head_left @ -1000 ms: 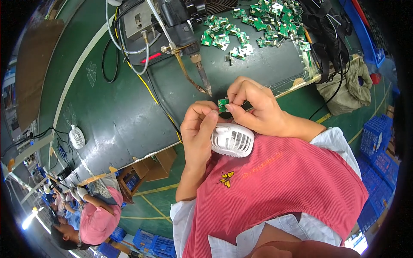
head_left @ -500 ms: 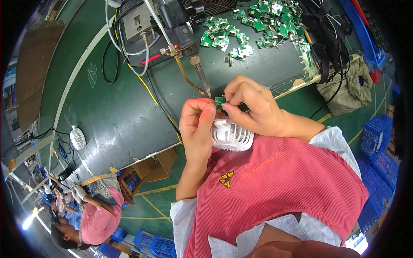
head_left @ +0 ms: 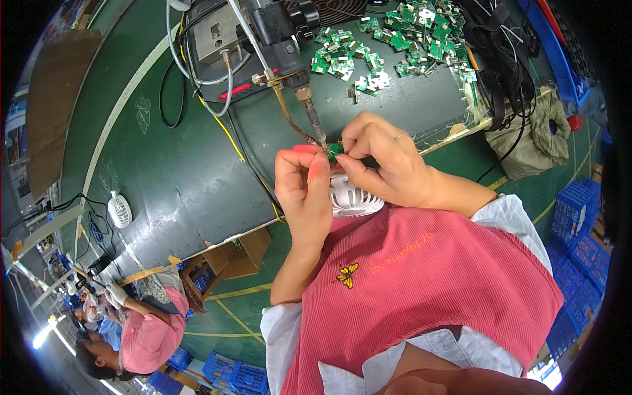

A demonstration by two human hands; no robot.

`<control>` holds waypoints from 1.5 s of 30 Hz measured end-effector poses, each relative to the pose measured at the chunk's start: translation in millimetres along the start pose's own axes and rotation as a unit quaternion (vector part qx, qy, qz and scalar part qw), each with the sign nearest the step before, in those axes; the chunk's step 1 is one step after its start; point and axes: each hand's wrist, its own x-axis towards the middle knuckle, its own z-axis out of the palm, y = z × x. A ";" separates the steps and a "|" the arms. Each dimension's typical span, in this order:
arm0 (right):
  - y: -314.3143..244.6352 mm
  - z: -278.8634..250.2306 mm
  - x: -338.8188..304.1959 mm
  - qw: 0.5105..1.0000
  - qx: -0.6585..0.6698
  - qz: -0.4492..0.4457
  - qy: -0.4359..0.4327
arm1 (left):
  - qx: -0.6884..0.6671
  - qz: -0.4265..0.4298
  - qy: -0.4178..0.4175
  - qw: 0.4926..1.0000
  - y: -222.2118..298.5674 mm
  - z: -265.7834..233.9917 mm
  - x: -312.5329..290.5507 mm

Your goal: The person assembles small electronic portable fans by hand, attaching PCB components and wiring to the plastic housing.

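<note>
A small green circuit board (head_left: pixel 334 150) is pinched between the thumb and fingers of my right hand (head_left: pixel 388 158). My left hand (head_left: pixel 304 187) is closed in a pinch at the board's left edge. What its fingertips hold is too small to make out. The tip of a mounted soldering iron (head_left: pixel 311 112) points down at the board, close above my left fingers; whether it touches is hard to tell. Beside it runs a thin brownish feed tube (head_left: pixel 288 115). Red light falls on my left fingertips. A white fan (head_left: pixel 354 199) sits just below my hands, against my pink apron.
Many green circuit boards (head_left: pixel 428 39) lie loosely piled at the far right of the dark bench (head_left: pixel 197 178). Cables and a yellow wire (head_left: pixel 234 145) run left of the iron. Another white fan (head_left: pixel 119 209) lies farther left. A person in pink (head_left: pixel 155 329) works at lower left.
My hands have moved the circuit board slightly up toward the iron's tip, and my left fingers are now closer beneath it. The iron and the piled boards look nearly the same.
</note>
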 end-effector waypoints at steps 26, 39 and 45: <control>0.4 1.1 7.5 0.999 0.007 -0.029 0.020 | 0.021 0.028 0.024 0.999 4.0 6.7 2.6; 0.3 1.7 -5.9 1.000 0.013 0.020 -0.007 | 0.033 0.021 -0.009 0.999 -10.3 -3.2 -5.2; 3.4 1.1 -9.1 0.996 0.068 0.058 -0.011 | 0.024 0.001 -0.016 1.000 -11.9 -7.9 -6.7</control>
